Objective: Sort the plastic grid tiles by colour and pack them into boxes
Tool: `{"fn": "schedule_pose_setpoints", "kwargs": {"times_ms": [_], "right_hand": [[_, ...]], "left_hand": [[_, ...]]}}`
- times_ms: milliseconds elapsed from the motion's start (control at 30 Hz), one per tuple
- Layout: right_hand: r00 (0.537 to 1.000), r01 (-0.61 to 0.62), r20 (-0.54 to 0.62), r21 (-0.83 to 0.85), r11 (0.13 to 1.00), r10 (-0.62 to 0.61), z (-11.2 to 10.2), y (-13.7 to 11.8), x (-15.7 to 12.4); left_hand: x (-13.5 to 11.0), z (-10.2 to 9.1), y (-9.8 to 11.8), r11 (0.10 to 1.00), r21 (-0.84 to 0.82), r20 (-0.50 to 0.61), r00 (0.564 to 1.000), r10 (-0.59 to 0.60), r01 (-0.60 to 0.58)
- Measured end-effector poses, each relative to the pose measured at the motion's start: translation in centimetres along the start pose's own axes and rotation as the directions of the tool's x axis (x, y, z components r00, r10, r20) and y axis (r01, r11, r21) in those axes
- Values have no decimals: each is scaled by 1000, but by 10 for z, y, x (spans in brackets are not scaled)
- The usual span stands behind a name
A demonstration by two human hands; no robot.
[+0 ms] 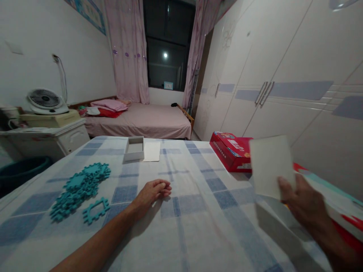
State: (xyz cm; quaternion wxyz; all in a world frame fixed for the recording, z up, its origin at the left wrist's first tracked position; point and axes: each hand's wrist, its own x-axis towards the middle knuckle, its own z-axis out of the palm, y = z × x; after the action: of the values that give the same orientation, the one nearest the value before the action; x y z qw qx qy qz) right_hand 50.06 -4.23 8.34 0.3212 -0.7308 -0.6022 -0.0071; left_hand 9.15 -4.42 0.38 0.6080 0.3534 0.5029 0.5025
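Observation:
At the right, my right hand (304, 200) grips a blank white card (270, 164) by its lower right side, thumb across the front. The card is held up above the cloth and casts a shadow below it. My left hand (155, 190) rests on the checked cloth near the middle, its fingers curled together with nothing visible in them. Left of that forearm lie a pile of teal toothed plastic pieces (79, 189) and a single teal toothed frame (96, 210). Farther back, an open white shallow box (134, 151) stands beside a flat white card (152, 152).
A red printed box (231, 153) stands at the back right of the table (195, 230). Another red, white and teal box (337, 192) lies at the right edge, partly behind my right hand. A bed (153, 120), a fan (47, 101) and a wardrobe (255, 68) stand beyond.

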Motion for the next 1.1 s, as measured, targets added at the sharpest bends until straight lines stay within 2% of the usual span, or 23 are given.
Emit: {"fn": "schedule_pose_setpoints", "kwargs": {"times_ms": [33, 67, 100, 167, 267, 333, 400, 467, 533, 633, 733, 800, 833, 900, 967, 1033, 1100], "right_hand": [[990, -40, 136, 150, 988, 20, 14, -18, 0], [955, -59, 295, 328, 943, -43, 30, -34, -1], [900, -98, 418, 473, 876, -125, 49, -49, -1], [821, -193, 530, 609, 769, -213, 90, -77, 0], [771, -270, 595, 629, 729, -228, 147, -121, 7], [766, -265, 600, 622, 737, -231, 177, -152, 18], [781, -236, 581, 615, 752, -231, 198, -182, 32], [814, -181, 536, 600, 779, -223, 211, -203, 43], [855, -96, 466, 573, 814, -227, 213, -211, 46], [877, 45, 386, 526, 849, -285, 199, -192, 32], [883, 209, 300, 438, 874, -362, 163, -139, 11], [891, 418, 107, 193, 888, -442, 131, -93, 0], [886, 462, 20, 48, 886, -463, 114, -69, -4], [877, 443, -87, -230, 867, -472, 81, -23, -14], [897, 329, -125, -452, 829, -424, 54, 16, -25], [927, 225, -114, -595, 771, -358, 36, 45, -37], [946, 190, -78, -652, 734, -314, 28, 63, -47]], "left_hand": [[0, 0, 0, 1000, -5, -4, 1000, -1, 1], [0, 0, 0, 1000, -9, -8, 1000, -4, 4], [0, 1, -1, 1000, -11, -13, 1000, -8, 8], [2, 1, -2, 1000, -15, -18, 1000, -19, 19], [4, 0, -4, 1000, -21, -7, 1000, -19, 19], [4, -1, -4, 1000, -20, 8, 1000, -12, 12], [4, -1, -4, 1000, -20, 16, 1000, -7, 7], [4, -2, -4, 1000, -24, 13, 1000, -14, 14], [4, -2, -4, 999, -31, 4, 1000, -23, 23], [5, -4, -6, 999, -43, 19, 1000, -15, 16], [5, -5, -6, 999, -33, 36, 999, -7, 8], [5, -5, -6, 1000, -15, 32, 999, -6, 6], [4, -5, -5, 1000, -7, 32, 999, -6, 7], [4, -5, -4, 1000, 4, 29, 1000, -11, 11], [3, -5, -4, 1000, 14, 24, 1000, -20, 19], [2, -6, -3, 999, 29, 33, 999, -23, 22], [2, -6, -3, 999, 44, 53, 998, -15, 13]]}}
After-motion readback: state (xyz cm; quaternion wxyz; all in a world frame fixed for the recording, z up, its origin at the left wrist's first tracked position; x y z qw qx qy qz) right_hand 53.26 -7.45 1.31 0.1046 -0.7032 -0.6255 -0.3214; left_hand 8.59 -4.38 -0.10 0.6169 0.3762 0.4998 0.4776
